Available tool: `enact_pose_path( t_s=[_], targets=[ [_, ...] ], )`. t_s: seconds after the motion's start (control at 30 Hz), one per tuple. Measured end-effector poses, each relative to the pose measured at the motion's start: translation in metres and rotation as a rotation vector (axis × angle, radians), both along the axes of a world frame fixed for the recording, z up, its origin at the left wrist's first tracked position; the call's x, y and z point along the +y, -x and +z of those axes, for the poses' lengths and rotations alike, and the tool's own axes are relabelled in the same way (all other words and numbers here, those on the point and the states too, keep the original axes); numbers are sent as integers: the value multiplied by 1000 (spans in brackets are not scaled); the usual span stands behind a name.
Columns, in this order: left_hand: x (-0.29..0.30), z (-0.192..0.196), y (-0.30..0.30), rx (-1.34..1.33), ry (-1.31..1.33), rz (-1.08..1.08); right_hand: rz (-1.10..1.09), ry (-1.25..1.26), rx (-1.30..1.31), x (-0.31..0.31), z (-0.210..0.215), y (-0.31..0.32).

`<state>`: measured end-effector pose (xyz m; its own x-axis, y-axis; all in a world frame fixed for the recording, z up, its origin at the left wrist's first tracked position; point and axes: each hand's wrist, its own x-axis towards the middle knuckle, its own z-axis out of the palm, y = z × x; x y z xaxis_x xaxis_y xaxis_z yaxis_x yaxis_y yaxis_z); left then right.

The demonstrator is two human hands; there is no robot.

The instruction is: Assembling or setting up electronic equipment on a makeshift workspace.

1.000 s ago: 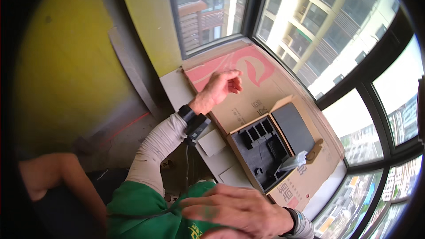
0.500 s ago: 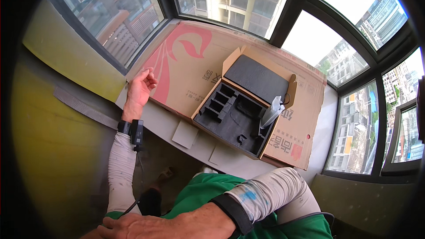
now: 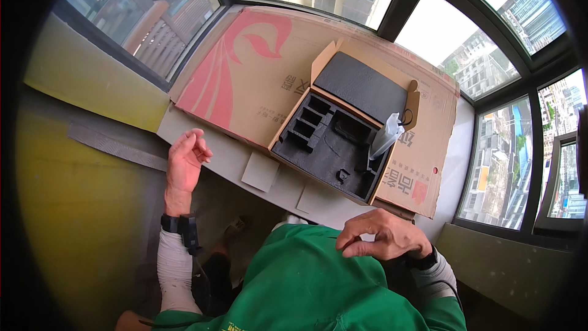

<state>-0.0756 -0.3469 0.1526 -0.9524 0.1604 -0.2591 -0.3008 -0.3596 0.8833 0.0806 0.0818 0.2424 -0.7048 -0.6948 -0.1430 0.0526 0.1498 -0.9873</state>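
My left hand [image 3: 187, 162] is raised at the near left edge of the ledge, its fingers loosely curled and apart, with nothing in it. In front of my green shirt [image 3: 306, 276], my right hand [image 3: 387, 236] hangs with its thumb and forefinger curved round a gap. Nothing shows in its grasp. Closest to it stands an open cardboard box [image 3: 318, 178] with a black foam insert [image 3: 334, 147] full of cutouts. A translucent plastic bag [image 3: 386, 136] leans up in the box's right side, beside a black cable loop [image 3: 406, 116]. Black foam [image 3: 361, 83] lines the raised lid.
A large flat carton [image 3: 245, 86] with a pink printed pattern lies under the box on the pale ledge [image 3: 217, 146]. Dark-framed windows [image 3: 392, 6] enclose the ledge. Two pale square pieces [image 3: 260, 171] show at its front edge. A yellow-green wall panel [image 3: 92, 73] stands at left.
My right hand has swung from the lower left, across my body, to the right near the box. My left hand has come down and nearer. The view has shifted slightly.
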Motion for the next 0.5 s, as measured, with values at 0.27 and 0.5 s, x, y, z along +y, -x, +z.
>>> enact_pose_path(
  t_s=[0.27,0.5],
  targets=[
    [83,-139,-128,-655,-408,-82,-839,-268,-366,88,-140,-34],
    [152,-100,-79,-488,-344,-102,-1035,439,-442,100,-197,6]
  ],
)
